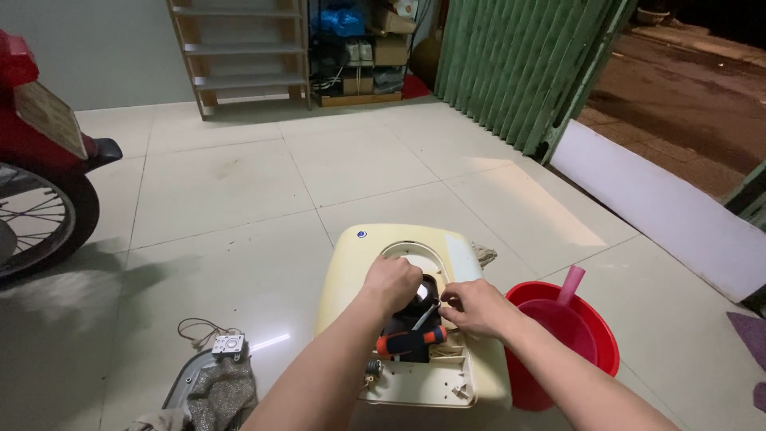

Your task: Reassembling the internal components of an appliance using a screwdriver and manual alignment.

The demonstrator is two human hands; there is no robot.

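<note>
The left hand (392, 282) sits knuckles-up over the opening in a cream-yellow plastic appliance casing (351, 271) that lies flat on the pale tiled floor (239, 199). Its fingers are curled down into the opening and hide whatever they press or hold, so I cannot tell whether they grip anything. The right hand (476, 307) lies just beside it at the opening's right edge, fingers bent with the tips tucked against the rim; what they pinch, if anything, is too small to make out. Between the two hands a screwdriver with an orange-and-black handle (408, 342) lies across the dark inner cavity, its metal shaft slanting up toward the hands; neither hand clearly closes around it. The dark round part under the left hand is mostly covered.

The casing's near end is partly hidden by the left forearm. A red plastic basin (600, 335) with a pink handle sticking out stands touching or just beside the casing's right side, and the right forearm crosses its rim. To the lower left, a grey curved cover with a crumpled cloth (215, 391) and a small white terminal block with thin wires (227, 345) lie near the casing, cut off by the frame's bottom edge. A red motorbike (40, 160) is cut off at the left edge. Open floor stretches ahead to the green folding gate (519, 64).
</note>
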